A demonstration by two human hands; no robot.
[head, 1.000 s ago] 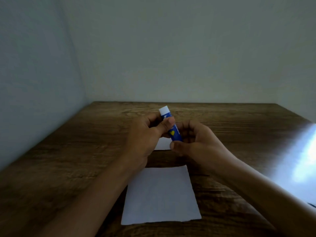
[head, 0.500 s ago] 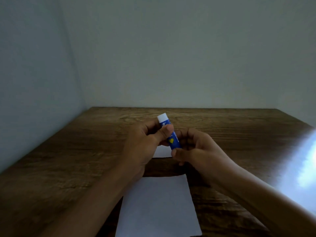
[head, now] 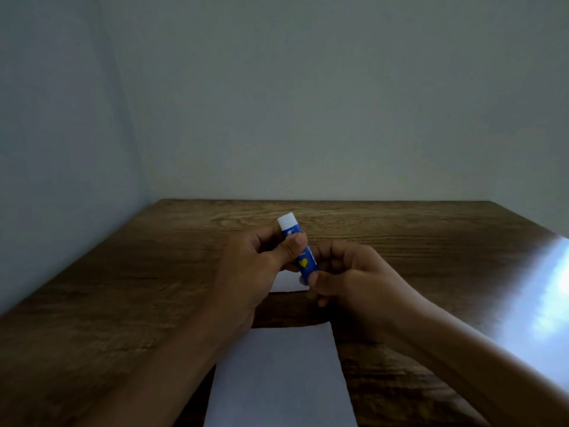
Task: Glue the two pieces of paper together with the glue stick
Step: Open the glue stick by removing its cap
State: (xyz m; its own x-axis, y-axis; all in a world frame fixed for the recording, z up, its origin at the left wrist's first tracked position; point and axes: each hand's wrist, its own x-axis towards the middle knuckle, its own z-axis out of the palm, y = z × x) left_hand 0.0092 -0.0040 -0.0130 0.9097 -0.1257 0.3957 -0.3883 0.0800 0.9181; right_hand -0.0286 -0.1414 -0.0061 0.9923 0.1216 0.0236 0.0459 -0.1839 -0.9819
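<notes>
A blue glue stick [head: 303, 260] with a white end and a yellow heart is held tilted above the table, white end pointing up and away. My left hand [head: 255, 266] pinches its upper part with the thumb across the tube. My right hand [head: 351, 275] grips its lower end. A large white sheet of paper [head: 280, 377] lies on the table below my forearms. A smaller white piece of paper [head: 284, 283] lies farther back, mostly hidden behind my hands.
The wooden table [head: 154, 288] stands in a corner, with walls behind and to the left. A bright glare patch [head: 542, 297] covers the table's right side.
The camera has tilted upward, so table and hands sit lower in view. Both hands still hold the glue stick in the same grip.
</notes>
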